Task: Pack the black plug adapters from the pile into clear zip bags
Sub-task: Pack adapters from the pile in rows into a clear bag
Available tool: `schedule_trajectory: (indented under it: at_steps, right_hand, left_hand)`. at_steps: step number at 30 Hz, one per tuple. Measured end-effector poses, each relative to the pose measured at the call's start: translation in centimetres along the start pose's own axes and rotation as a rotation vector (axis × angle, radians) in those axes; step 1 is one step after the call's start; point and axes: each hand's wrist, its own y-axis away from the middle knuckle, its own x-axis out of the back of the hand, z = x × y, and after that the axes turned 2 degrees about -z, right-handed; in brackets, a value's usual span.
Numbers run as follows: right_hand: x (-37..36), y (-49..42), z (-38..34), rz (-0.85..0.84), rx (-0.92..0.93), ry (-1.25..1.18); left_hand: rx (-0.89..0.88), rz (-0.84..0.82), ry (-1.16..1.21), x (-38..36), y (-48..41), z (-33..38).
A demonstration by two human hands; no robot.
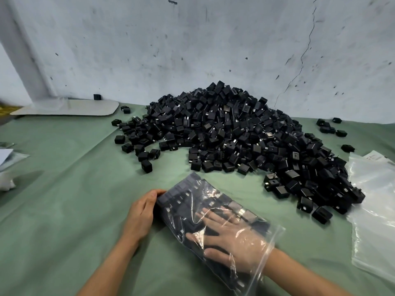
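Near pile point(235, 129), zip bag point(192, 199) lies diag, mouth twd near-right

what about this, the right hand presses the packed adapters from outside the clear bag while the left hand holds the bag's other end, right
Not quite. The right hand is inside the clear zip bag, reaching in through its open mouth, fingers spread on the adapters; the head view shows plastic over it. The left hand does hold the bag's other end.
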Motion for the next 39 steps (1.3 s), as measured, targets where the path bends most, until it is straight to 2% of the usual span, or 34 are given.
schedule_trajectory:
  at_steps: [9,16,39]
  right_hand:
    - [-0.4,-0.3,-0.1,-0.011,-0.099,-0.091]
    - [-0.1,-0.3,0.3,-0.039,-0.047,-0.092]
    - [0.4,-3.2,0.5,-0.044,-0.057,-0.117]
  left_hand:
    - [0.002,-0.001,0.003,0.0,0.0,0.2]
    - [0.004,-0.012,0.023,-0.1,0.1,0.4]
    - [-0.003,-0.019,-0.087,0.0,-0.1,0.2]
